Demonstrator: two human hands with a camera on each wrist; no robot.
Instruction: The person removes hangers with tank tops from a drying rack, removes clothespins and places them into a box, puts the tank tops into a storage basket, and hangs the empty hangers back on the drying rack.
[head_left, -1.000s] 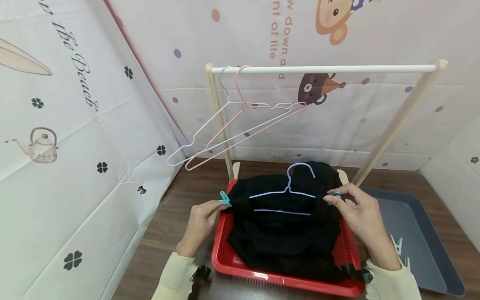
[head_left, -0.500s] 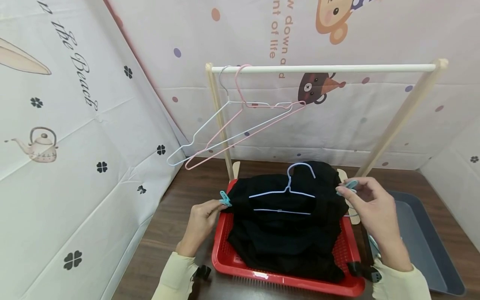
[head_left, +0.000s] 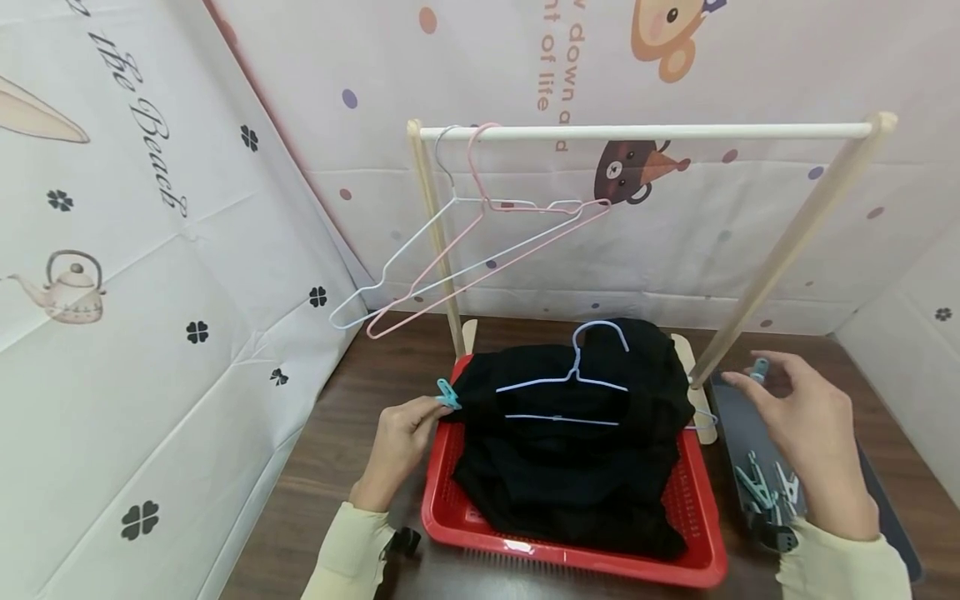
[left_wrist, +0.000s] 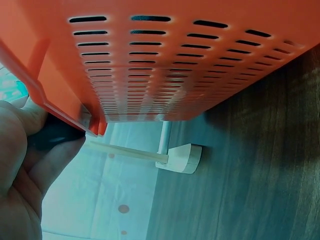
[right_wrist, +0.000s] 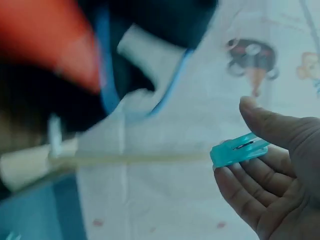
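Observation:
A black garment (head_left: 570, 500) lies over the red basket (head_left: 573, 562), with a light blue hanger (head_left: 576, 373) inside its neck. My left hand (head_left: 401, 437) pinches the garment's left edge; in the left wrist view black cloth (left_wrist: 52, 134) shows between thumb and fingers. At those fingertips sits a teal clothespin (head_left: 447, 393); whether it is clipped on is hard to tell. Out over the tray, away from the garment, my right hand (head_left: 813, 433) holds another teal clothespin (right_wrist: 240, 150). A bare hanger end (head_left: 705, 419) pokes out at the garment's right.
A grey tray (head_left: 738, 408) at right contains several clothespins (head_left: 765, 483). Behind the basket stands a rack with a white bar (head_left: 645, 132). White (head_left: 408, 242) and pink (head_left: 442, 260) hangers hang at its left end. Its right post (head_left: 780, 258) rises near my right hand.
My right hand has drawn away from the garment's right side with the clothespin and moved right, over the tray. That hanger end has come into view. The left hand stays put.

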